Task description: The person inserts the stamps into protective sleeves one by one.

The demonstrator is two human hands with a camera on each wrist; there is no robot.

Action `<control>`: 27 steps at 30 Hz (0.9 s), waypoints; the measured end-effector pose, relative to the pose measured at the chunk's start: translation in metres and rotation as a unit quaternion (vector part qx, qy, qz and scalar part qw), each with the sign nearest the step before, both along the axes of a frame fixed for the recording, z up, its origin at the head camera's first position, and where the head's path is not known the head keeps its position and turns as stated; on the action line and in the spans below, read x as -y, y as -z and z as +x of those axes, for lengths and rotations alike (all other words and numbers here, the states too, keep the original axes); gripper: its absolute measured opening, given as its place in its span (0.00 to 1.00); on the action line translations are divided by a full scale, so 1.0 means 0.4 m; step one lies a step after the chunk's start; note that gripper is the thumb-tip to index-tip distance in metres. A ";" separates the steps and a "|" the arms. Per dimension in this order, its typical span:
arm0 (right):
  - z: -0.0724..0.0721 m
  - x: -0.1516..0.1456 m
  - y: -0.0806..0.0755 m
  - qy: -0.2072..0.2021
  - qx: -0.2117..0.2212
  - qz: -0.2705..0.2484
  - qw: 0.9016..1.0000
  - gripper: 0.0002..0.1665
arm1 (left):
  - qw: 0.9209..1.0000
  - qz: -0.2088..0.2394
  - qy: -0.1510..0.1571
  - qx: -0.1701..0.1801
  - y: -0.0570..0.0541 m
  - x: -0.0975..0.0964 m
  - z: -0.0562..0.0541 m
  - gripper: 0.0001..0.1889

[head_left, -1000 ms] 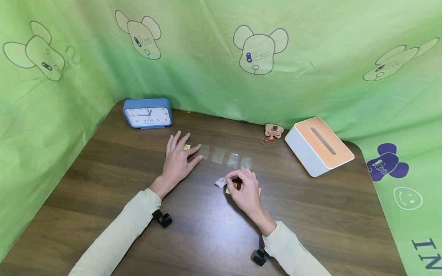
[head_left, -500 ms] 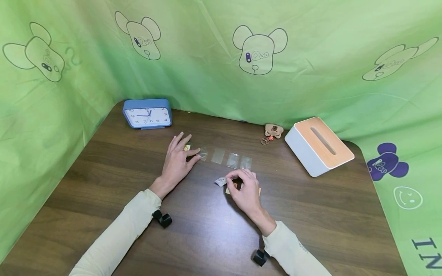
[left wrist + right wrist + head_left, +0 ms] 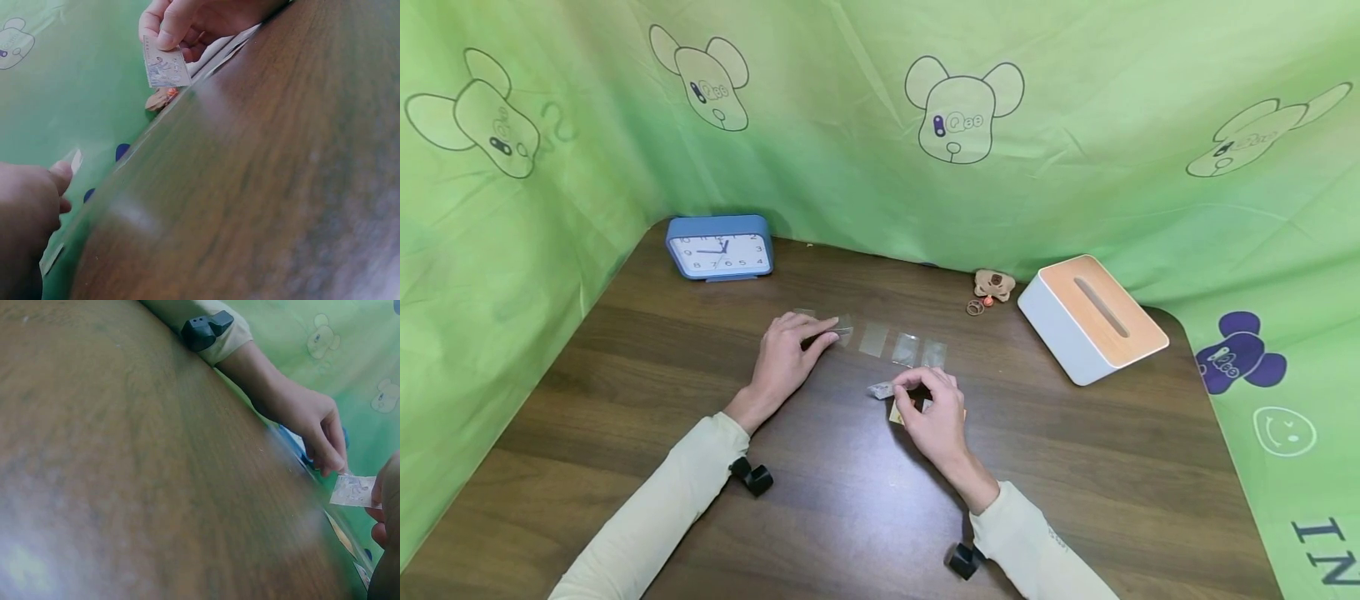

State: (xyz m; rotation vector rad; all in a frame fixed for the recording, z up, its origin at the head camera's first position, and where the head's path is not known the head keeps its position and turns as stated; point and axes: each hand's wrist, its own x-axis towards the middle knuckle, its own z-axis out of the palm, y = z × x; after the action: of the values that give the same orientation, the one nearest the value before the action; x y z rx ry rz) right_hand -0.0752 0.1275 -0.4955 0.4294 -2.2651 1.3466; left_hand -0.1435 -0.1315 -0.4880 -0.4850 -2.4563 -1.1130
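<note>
Picking up a clear sleeve (image 3: 847,328) seems the step: left hand (image 3: 782,354) pinches it over the table (image 3: 820,508), right hand (image 3: 936,417) pinches a printed card (image 3: 880,390) nearby; next likely needs the sleeve opened

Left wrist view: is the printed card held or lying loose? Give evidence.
Held: the right hand pinches the printed card near its top edge.

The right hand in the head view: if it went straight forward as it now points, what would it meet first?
Probably the clear plastic piece second from the right in the row. Depth is unclear, so the right hand might pass above it.
</note>
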 end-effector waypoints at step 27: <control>0.009 0.001 -0.008 0.025 0.032 -0.051 0.998 0.10 | 0.994 0.095 0.015 0.044 0.000 -0.014 0.002 0.03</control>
State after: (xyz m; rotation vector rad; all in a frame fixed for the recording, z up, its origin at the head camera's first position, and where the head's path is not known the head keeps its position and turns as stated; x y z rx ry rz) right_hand -0.0715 0.1271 -0.4922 0.2973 -2.2298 1.4625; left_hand -0.1427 -0.1259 -0.4880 -0.4239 -2.3918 -1.3930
